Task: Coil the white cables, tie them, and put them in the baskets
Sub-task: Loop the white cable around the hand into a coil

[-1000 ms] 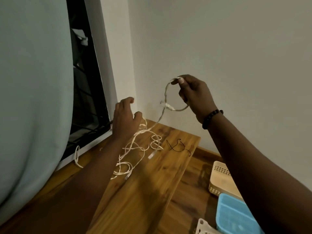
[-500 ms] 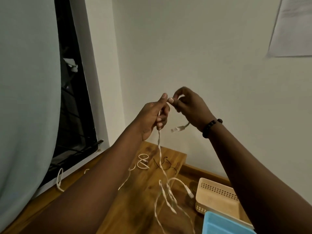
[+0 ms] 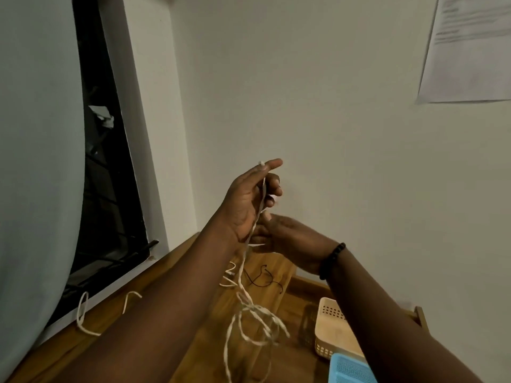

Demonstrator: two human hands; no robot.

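Up above the wooden table (image 3: 193,352), the white cable (image 3: 250,302) hangs from the left hand (image 3: 250,201), pinched between thumb and fingers. Just below, the right hand (image 3: 287,239) closes on the same cable; the beige basket (image 3: 336,333) and blue basket (image 3: 349,369) sit beside the table's right edge.

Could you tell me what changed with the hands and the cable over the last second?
The left hand left the table, rose and took the cable, now pinching its end. The right hand dropped below it, gripping lower down. The baskets and black tie stayed put.
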